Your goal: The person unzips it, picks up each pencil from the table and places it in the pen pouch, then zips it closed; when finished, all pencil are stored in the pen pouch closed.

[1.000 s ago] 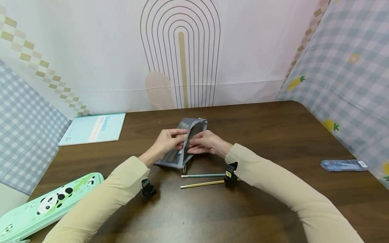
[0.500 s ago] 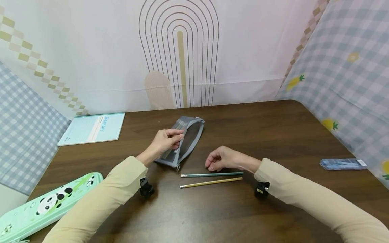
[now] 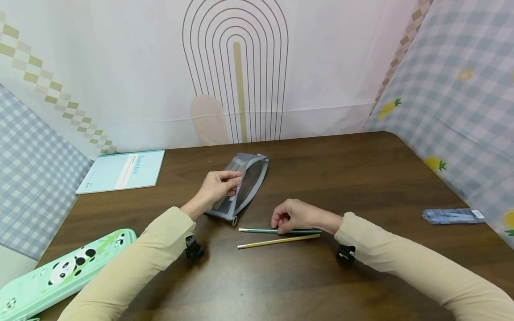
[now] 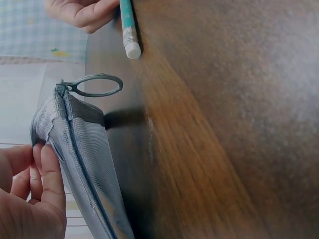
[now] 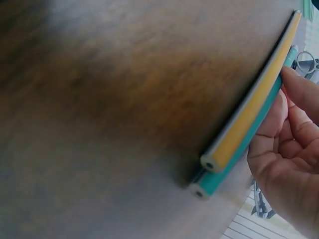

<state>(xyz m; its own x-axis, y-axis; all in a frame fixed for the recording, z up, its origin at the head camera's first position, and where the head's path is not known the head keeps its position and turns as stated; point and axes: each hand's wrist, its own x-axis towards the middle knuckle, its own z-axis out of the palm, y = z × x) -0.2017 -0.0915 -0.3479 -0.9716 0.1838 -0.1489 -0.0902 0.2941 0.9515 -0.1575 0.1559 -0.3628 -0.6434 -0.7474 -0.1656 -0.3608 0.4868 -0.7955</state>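
Note:
My left hand (image 3: 218, 185) pinches the near upper edge of a grey mesh zip pouch (image 3: 253, 196), whose mouth gapes to the right. In the left wrist view, the pouch's ring zip pull (image 4: 99, 85) sticks out from its corner. Slim objects show faintly through the mesh. My right hand (image 3: 297, 216) has its thumb and curled fingers around the middle of a green pencil (image 3: 257, 230), which lies low along the table. A yellow pencil (image 3: 277, 241) rests on the table just nearer to me, roughly parallel. Both pencils have white erasers at their left ends and flat, unsharpened right ends.
A light blue notebook (image 3: 122, 171) lies at the back left. The mint panda pencil case (image 3: 68, 269) is at the front left, by my left sleeve. On the far right sits a small clear blue packet (image 3: 451, 216). Patterned cloth hangs behind the table and at both sides.
My right hand has come out of the pouch, moved right and toward me, and closed on the green pencil. My left hand keeps its hold on the pouch, which now gapes wider.

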